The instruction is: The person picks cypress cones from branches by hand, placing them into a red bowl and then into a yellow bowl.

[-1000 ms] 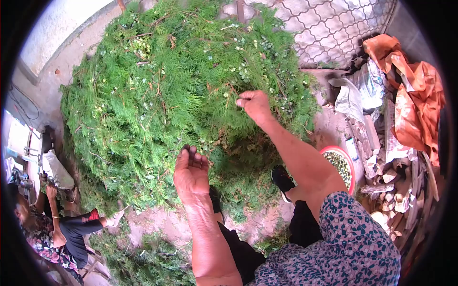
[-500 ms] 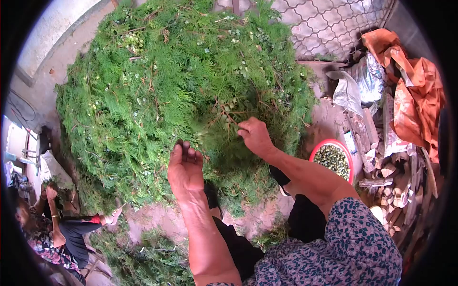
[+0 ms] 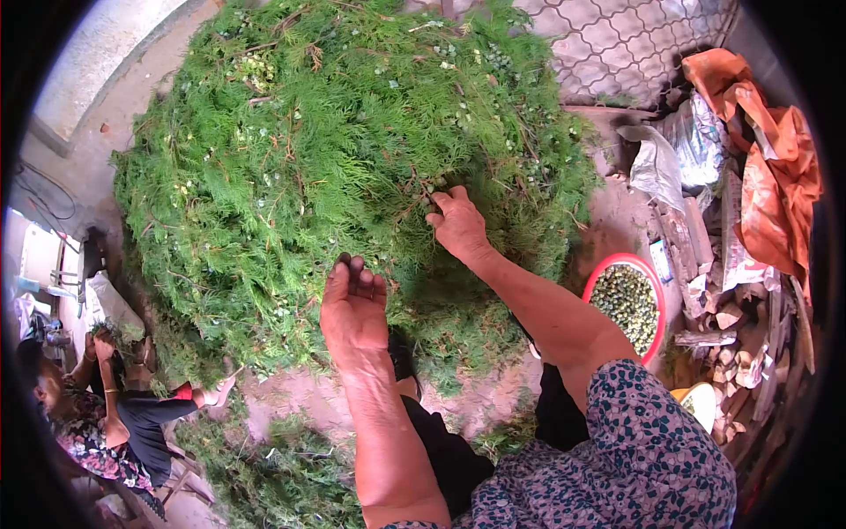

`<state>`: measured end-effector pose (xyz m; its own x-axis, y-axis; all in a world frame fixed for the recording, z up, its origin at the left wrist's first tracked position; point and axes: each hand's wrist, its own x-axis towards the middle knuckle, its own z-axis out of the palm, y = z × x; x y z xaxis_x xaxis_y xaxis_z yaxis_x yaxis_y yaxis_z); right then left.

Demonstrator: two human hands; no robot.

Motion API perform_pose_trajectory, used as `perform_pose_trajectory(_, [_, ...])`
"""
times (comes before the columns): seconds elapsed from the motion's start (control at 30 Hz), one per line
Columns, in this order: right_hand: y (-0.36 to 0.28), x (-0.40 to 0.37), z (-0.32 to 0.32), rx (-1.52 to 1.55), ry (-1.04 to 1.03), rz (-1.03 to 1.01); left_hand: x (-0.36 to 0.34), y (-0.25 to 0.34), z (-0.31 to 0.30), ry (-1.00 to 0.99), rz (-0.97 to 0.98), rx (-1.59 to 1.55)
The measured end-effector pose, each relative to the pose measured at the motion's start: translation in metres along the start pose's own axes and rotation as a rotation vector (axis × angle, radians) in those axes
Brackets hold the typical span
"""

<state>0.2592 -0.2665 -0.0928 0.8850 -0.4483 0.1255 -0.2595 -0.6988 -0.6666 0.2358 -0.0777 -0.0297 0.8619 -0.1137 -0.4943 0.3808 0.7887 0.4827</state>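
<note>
A big heap of cut green conifer branches [image 3: 264,203], cypress-like and dotted with small pale green cones, lies before me. My right hand [image 3: 460,227] is at the heap's near side, its fingers closed on a cypress sprig [image 3: 410,204] with small cones by the fingertips. The exact grip is partly hidden behind the fingers. My left hand [image 3: 356,309] is held palm up over the heap's near edge. Its fingers are loosely bent, with darkened tips, and nothing shows in the palm.
A red-rimmed basin [image 3: 663,304] of picked cones [image 3: 624,304] stands to the right. Beyond it are firewood [image 3: 727,353], sacks [image 3: 656,172] and an orange tarp [image 3: 775,189]. Another person [image 3: 110,414] sits at the lower left holding greenery. More branches [image 3: 273,476] lie below.
My right hand has moved up and slightly left, to the cones on the heap; the blurred sprig below it no longer shows. My left hand has barely moved. The view has shifted slightly.
</note>
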Motion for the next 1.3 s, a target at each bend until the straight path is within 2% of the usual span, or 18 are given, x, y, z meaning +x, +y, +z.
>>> perform_pose_trajectory(0.07, [-0.003, 0.003, 0.002, -0.045, -0.021, 0.051, 0.001, 0.000, -0.003, -0.037, -0.003, 0.008])
perform_pose_trajectory(0.13, [0.000, 0.009, 0.010, -0.059, 0.082, 0.067, 0.000, 0.001, -0.001, -0.024, -0.002, 0.011])
perform_pose_trajectory(0.43, [0.008, 0.017, 0.013, 0.013, 0.016, 0.090, -0.002, 0.000, 0.001, -0.011, -0.001, 0.010])
perform_pose_trajectory(0.57, [0.006, 0.009, -0.008, 0.146, 0.041, 0.047, -0.003, -0.002, 0.007, 0.010, 0.010, 0.031])
perform_pose_trajectory(0.63, [0.002, 0.003, -0.030, 0.323, 0.001, 0.021, -0.004, -0.002, 0.008, 0.023, 0.023, 0.040])
perform_pose_trajectory(0.7, [-0.005, -0.009, -0.048, 0.330, 0.020, 0.021, -0.002, -0.003, 0.006, -0.012, 0.024, 0.035])
perform_pose_trajectory(0.77, [-0.006, -0.023, -0.062, 0.290, -0.074, 0.051, -0.002, -0.004, 0.006, -0.014, 0.033, 0.040])
perform_pose_trajectory(0.93, [-0.005, -0.041, -0.105, 0.350, -0.149, 0.019, -0.005, -0.003, 0.008, -0.006, 0.085, 0.077])
perform_pose_trajectory(1.13, [-0.008, -0.057, -0.151, 0.456, -0.237, -0.118, -0.015, -0.011, 0.025, 0.020, 0.317, 0.287])
perform_pose_trajectory(1.2, [-0.006, -0.063, -0.158, 0.467, -0.275, -0.176, -0.014, -0.020, 0.027, -0.061, 0.505, 0.557])
perform_pose_trajectory(1.23, [-0.006, -0.065, -0.161, 0.477, -0.311, -0.231, -0.014, -0.025, 0.028, -0.057, 0.509, 0.558])
perform_pose_trajectory(1.3, [-0.011, -0.068, -0.171, 0.485, -0.356, -0.270, -0.010, -0.037, 0.029, -0.218, 0.726, 0.829])
